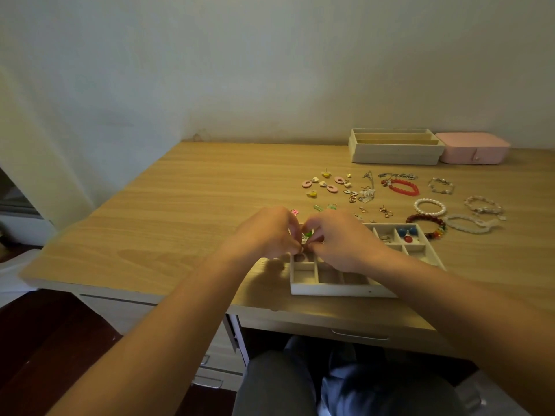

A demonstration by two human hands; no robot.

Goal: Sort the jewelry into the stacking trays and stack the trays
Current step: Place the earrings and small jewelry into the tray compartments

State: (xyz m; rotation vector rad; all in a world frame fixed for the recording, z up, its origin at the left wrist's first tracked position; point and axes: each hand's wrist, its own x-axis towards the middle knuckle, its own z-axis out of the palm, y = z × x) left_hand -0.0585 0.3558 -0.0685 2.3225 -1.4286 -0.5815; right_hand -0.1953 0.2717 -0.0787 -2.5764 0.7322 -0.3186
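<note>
We see left hand (267, 232) and right hand (342, 240) meeting | both pinching small green piece (307, 234) | over left end of divided tray (330, 291)

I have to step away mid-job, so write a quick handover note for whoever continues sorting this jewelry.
Hands: left hand and right hand both pinch a small green piece above the compartment tray, at its left end.
Done: blue and red pieces lie in a right rear compartment.
To do: earrings, necklaces and bracelets lie loose on the table behind it; slotted trays sit stacked beside the pink box. Stacking remains.
</note>
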